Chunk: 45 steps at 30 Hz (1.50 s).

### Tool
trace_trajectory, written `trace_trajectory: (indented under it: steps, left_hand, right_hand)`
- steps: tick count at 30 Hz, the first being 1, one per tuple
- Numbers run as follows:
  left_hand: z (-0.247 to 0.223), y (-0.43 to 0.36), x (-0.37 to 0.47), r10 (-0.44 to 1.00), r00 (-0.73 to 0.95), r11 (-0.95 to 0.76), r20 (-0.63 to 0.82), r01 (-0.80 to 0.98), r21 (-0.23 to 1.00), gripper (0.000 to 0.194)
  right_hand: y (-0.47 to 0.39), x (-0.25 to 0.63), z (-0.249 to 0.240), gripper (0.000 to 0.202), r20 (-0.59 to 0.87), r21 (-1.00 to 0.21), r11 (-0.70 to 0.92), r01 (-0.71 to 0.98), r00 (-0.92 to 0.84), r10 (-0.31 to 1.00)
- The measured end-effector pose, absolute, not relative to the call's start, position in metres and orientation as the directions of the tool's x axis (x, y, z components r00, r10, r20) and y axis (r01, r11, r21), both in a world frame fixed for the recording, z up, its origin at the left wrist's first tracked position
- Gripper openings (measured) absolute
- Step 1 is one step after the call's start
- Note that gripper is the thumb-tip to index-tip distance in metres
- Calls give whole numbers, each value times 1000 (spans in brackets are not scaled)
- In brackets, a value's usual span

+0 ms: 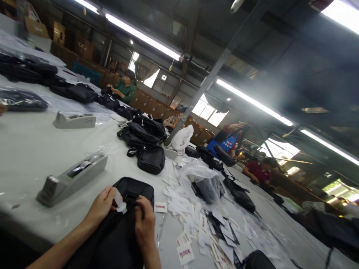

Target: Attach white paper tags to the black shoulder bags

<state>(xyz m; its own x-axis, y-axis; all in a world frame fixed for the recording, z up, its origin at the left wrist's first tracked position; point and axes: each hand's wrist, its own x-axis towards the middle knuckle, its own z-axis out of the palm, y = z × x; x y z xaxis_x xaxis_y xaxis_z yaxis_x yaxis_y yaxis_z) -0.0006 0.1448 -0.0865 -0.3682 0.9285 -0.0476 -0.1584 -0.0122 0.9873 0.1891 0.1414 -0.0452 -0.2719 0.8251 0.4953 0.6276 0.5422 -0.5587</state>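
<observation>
Pinching small white tag (120, 203) between fingertips, left hand (102, 205) closed on it, just above black bag (123, 224) lying at bench (28, 149) edge. Right hand (144, 224) presses bag top, fingers curled, holding fabric. Bag likely soft, floppy, light; better taken by seam or strap. Tape dispenser (71, 179) left of grip; loose tags (196, 224) right.

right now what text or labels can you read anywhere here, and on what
"TJ·maxx", in red, on the white tag lying beside the black bag.
"TJ·maxx", in red, on the white tag nearer the table edge.
Print on the blue apron: too blurred to read.
Other scattered tags: too small to read.
</observation>
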Motion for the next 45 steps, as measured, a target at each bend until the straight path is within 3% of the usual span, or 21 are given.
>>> trace_trajectory:
  steps: [3,5,7,11,17,21,24,31,37,39,43,45]
  left_hand:
    - [-82,139,-1,918,-389,-17,-84,-249,968,38]
    - [-78,134,1,915,-396,-31,-78,-261,965,44]
    - [-72,129,3,917,-397,-23,-35,-139,990,49]
    - [-60,121,3,938,-342,42,53,264,964,54]
    - [-61,120,3,971,-225,33,87,482,876,59]
    - [-65,118,11,970,-239,94,47,547,832,53]
    - [-68,116,14,961,-270,99,61,541,835,48]
    - [-78,111,12,950,-302,83,74,476,876,43]
    - [-77,115,2,956,-293,65,34,323,944,55]
    - [-70,118,-4,977,-215,36,14,225,974,59]
    - [-56,132,-16,990,-137,-2,27,174,985,36]
    - [-52,142,-17,991,-133,24,-1,172,985,38]
  right_hand:
    - [166,235,-50,33,433,-596,143,790,166,886]
    - [181,259,-54,35,381,-565,5,825,256,888]
    - [190,273,-61,30,344,-537,-45,842,267,900]
    - [194,278,-78,19,323,-543,-31,839,243,915]
    - [199,296,-76,24,301,-727,54,685,247,921]
    - [196,311,-61,47,248,-884,108,456,258,934]
    - [187,314,-48,50,193,-961,143,238,206,959]
    - [158,309,-16,49,175,-977,179,-116,44,984]
    - [138,291,-3,34,311,-940,283,192,134,941]
    - [129,283,-1,29,364,-906,333,261,80,928]
    - [112,263,0,35,325,-858,329,394,-80,942]
    - [104,252,2,30,339,-784,365,502,-147,929]
